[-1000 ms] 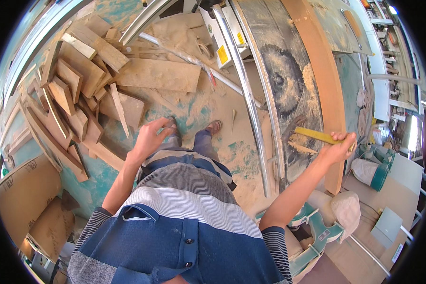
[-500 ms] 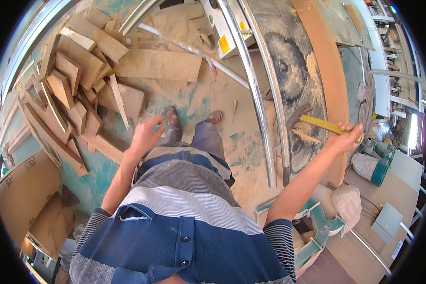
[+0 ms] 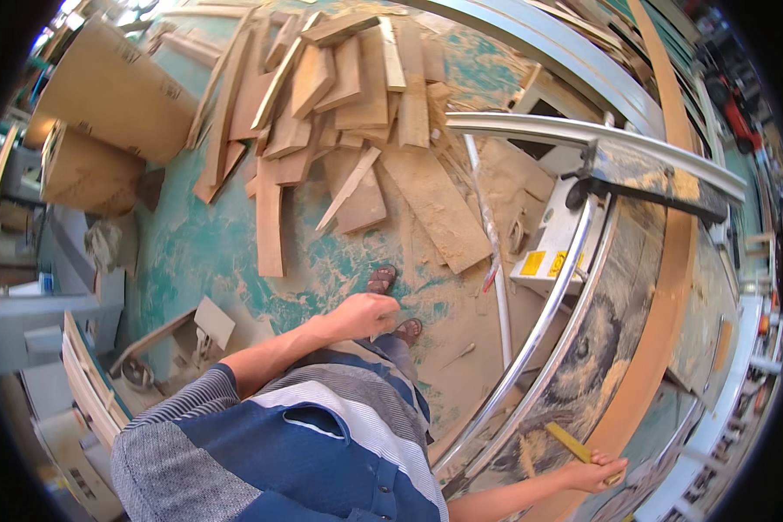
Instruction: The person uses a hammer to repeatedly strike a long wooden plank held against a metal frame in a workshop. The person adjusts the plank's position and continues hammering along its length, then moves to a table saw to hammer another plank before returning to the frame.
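Observation:
My right hand (image 3: 596, 472) is closed round the yellow handle of a hammer (image 3: 569, 442), out to my right. The dark head of the hammer lies low over the sawdust-covered machine table (image 3: 613, 317), hard to tell apart from its surface. A long orange-brown board (image 3: 657, 335) runs along this table, close to my right hand. In front of my body my left hand (image 3: 365, 315) hangs with its fingers curled in, and nothing shows in it.
Offcuts of wood (image 3: 348, 87) lie heaped on the dusty green floor ahead. A metal rail (image 3: 544, 296) borders the machine table, with a white box (image 3: 548, 252) behind it. Cardboard boxes (image 3: 117, 87) stand at far left. A black arm (image 3: 648, 196) crosses the table's far end.
The view has swung to the left, bringing the wood heap to the middle. My left hand has come across my body and its fingers have curled. My right hand keeps hold of the hammer.

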A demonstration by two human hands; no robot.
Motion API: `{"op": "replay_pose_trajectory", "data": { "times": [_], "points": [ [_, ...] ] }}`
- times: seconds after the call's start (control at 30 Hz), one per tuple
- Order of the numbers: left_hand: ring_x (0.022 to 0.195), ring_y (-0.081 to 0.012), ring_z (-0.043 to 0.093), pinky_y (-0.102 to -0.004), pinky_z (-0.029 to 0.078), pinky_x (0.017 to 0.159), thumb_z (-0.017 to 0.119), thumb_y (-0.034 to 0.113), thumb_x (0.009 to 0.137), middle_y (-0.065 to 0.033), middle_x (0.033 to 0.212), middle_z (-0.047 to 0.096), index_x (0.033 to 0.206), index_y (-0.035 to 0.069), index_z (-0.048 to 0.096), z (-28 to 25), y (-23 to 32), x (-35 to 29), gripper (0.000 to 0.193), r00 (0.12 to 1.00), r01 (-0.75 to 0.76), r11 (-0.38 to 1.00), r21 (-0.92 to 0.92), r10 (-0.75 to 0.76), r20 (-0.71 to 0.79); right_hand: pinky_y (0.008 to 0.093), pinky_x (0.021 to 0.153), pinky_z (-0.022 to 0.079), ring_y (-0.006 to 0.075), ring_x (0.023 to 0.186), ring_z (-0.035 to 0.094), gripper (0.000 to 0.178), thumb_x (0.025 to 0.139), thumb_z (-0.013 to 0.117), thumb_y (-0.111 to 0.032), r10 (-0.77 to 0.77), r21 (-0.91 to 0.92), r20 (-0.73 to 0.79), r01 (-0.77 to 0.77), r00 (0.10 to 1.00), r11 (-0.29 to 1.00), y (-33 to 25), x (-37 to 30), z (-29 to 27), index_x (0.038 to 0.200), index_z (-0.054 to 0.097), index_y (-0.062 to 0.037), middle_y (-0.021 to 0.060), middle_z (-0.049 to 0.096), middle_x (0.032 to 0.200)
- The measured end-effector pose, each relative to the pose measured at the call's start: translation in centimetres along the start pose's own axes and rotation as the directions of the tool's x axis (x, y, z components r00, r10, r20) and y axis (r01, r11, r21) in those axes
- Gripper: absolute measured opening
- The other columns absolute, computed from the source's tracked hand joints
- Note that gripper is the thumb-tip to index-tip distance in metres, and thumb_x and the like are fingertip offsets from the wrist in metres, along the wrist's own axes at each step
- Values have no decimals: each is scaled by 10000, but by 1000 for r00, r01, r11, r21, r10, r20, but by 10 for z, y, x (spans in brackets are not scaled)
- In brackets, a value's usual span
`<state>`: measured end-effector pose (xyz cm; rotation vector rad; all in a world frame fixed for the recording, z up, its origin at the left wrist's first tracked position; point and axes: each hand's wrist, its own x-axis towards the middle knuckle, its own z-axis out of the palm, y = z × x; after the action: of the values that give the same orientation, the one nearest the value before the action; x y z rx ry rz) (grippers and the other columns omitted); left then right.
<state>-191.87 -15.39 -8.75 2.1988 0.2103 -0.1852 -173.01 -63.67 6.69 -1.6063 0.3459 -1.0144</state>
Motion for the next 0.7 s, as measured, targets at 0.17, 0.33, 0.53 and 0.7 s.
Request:
{"op": "replay_pose_trajectory", "data": {
  "times": [0.17, 0.33, 0.53, 0.7],
  "points": [
    [994, -404, 685, -472, 556, 831, 714, 194, 905, -165, 1044, 714, 1092, 54, 671, 18, 0, -69, 237, 985, 108, 991, -73, -117, -127, 280, 544, 362, 105, 563, 399, 248, 1065, 635, -221, 9, -60, 314, 10, 949, 998, -3, -13, 38, 1006, 604, 18, 16, 437, 656],
    [1015, -407, 684, -475, 555, 834, 724, 221, 912, -183, 1049, 712, 1104, 51, 675, 21, -20, -125, 262, 900, 193, 975, -109, -221, -375, 269, 496, 336, 93, 530, 403, 208, 1063, 600, -189, -8, -60, 695, 69, 719, 996, -29, -80, 92, 988, 598, 5, 17, 437, 608],
    [998, -409, 689, -459, 558, 839, 738, 204, 913, -190, 1048, 714, 1106, 25, 693, 8, -47, -170, 266, 796, 182, 950, -253, -293, -529, 262, 475, 344, 89, 494, 383, 252, 1062, 563, -149, 30, 145, 874, -318, 485, 937, -110, -190, 135, 845, 506, -35, -3, 393, 576],
    [1013, -425, 680, -487, 554, 849, 726, 215, 914, -194, 1061, 714, 1126, 35, 686, -23, -99, -239, 281, 787, 143, 961, -234, -254, -562, 295, 501, 382, 103, 475, 335, 278, 1076, 549, -159, -63, 148, 983, -541, 173, 828, -126, -318, 168, 818, 487, -75, -19, 336, 558]
  ]
}}
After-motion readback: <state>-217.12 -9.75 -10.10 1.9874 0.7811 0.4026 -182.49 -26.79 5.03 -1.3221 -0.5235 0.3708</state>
